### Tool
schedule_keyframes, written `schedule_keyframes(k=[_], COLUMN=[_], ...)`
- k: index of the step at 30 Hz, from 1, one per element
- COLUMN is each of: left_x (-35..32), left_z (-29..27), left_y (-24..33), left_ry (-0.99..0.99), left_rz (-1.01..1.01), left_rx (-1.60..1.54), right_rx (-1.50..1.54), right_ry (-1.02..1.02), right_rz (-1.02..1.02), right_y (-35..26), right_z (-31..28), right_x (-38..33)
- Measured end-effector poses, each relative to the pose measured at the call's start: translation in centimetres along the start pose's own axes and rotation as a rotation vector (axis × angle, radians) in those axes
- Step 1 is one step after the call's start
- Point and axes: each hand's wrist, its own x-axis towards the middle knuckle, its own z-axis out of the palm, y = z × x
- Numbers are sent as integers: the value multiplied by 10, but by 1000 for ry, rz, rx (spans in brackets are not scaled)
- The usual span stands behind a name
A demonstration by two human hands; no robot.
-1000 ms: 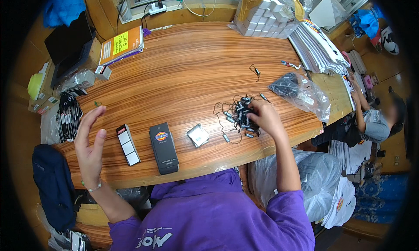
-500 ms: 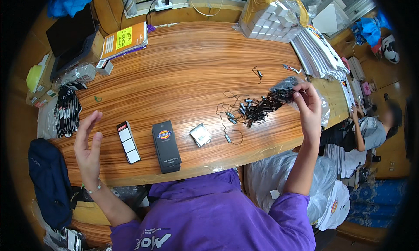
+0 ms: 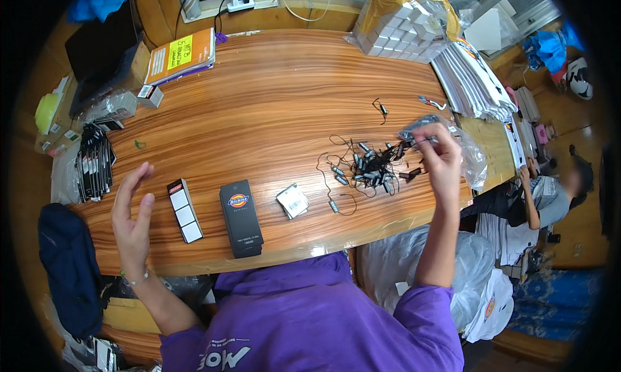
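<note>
A loose tangle of black cords is spread on the right part of the tabletop, between a small stack of pale square labels and a clear plastic bag. The cords are thin and looped; small blue-grey cylindrical pieces with a dull sheen are attached to them and are pointed in many directions. One looped strand is stretched out at the tangle's near left edge, and a single cord is set apart beyond it. A few dark strands are pinched at the tangle's right side by the right hand, whose thumb and fingertips are brought together. The left hand is held open and empty, fingers parted from thumb, beside a narrow stack of white-panelled black labels.
</note>
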Motion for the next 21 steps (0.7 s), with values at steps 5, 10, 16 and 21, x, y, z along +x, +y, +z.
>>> schedule_keyframes(k=[5, 10, 16, 21], left_x=[2, -5, -8, 5], left_z=[4, -1, 13, 38], left_y=[2, 0, -1, -1], left_ry=[21, 82, 32, -263], left_rz=[-6, -54, -107, 114], left_rx=[-9, 85, -2, 174], right_rx=[48, -366, -307, -149], right_ry=[18, 51, -59, -411], right_rz=[195, -19, 47, -228], right_y=[24, 31, 37, -4], right_z=[16, 13, 53, 116], right_x=[-12, -41, -50, -65])
